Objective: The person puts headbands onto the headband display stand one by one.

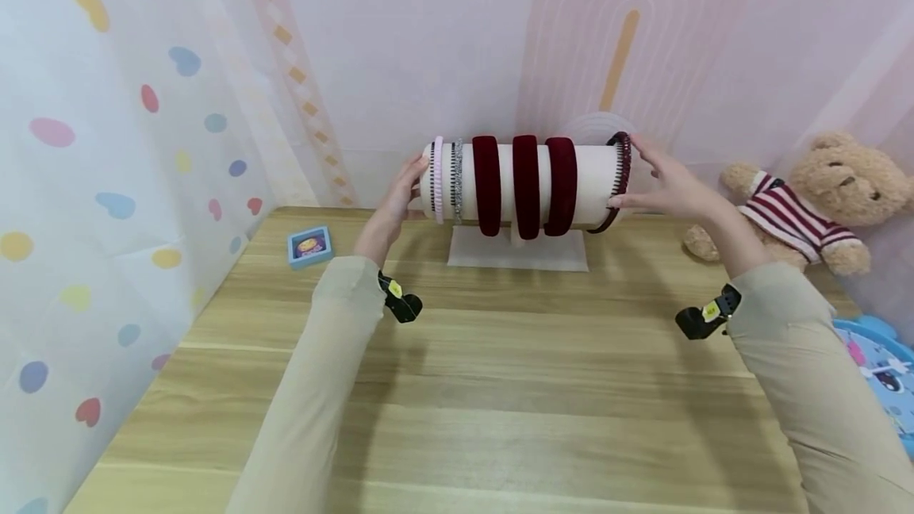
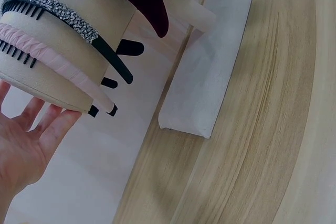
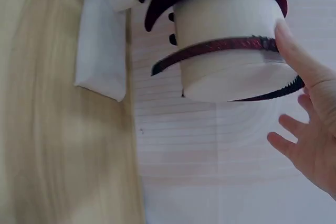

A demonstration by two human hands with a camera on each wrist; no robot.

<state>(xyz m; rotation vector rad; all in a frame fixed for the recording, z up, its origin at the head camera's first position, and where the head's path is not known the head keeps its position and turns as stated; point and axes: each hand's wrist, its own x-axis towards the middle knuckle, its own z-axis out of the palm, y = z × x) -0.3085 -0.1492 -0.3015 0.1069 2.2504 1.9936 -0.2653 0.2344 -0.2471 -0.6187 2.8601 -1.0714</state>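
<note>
A cream cylindrical headband stand [image 1: 594, 173] lies level on a white base [image 1: 517, 251]. My left hand [image 1: 396, 201] touches its left end, fingers spread rather straight along the edge in the left wrist view. Beside that hand sit a pink headband [image 2: 58, 66] with comb teeth and a silver glittery headband [image 2: 55, 9]. Three dark red velvet headbands [image 1: 526, 187] circle the middle. At the right end, my right hand [image 1: 667, 181] pinches a thin dark red toothed headband [image 3: 220, 46], thumb on its front. The other fingers are spread off the stand.
A small blue-framed picture [image 1: 310, 247] lies on the wooden table [image 1: 500, 387] at left. At right sit a teddy bear [image 1: 793, 212] in a striped sweater and a blue patterned object [image 1: 881, 371]. A printed curtain [image 1: 428, 38] hangs just behind the stand.
</note>
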